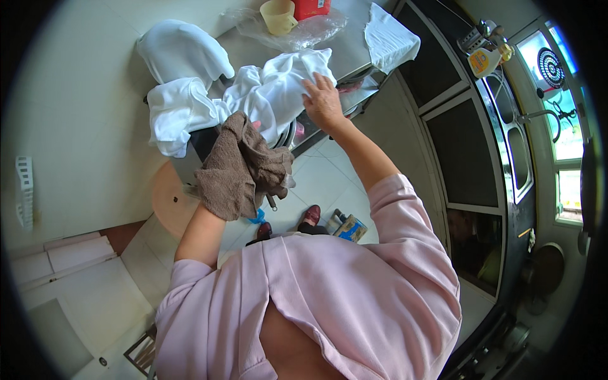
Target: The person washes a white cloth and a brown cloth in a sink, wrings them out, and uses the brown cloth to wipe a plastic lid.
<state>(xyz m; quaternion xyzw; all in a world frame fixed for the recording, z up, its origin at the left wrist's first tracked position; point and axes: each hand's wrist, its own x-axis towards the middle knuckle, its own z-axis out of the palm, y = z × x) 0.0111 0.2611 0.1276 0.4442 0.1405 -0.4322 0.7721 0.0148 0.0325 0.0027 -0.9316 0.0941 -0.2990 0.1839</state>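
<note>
A crumpled brown towel (228, 166) hangs over my left forearm and covers most of my left hand (256, 124); only a fingertip shows, close to the white cloth. How its fingers are set is hidden. My right hand (324, 102) lies with fingers apart on the right end of a bunched white cloth (270, 90). That cloth spreads over the near side of a metal table (349, 50). To its left, more white fabric (173, 111) hangs in folds, and a smooth white cloth (180, 50) drapes over something rounded.
On the table's far side, a pale yellow plastic mug (278, 18) and a red package (311, 7) sit on clear plastic film (308, 35). Another white cloth (392, 40) hangs over the right corner. A cardboard box (351, 229) stands on the floor. At right are a sink (520, 161) and a spray bottle (484, 61).
</note>
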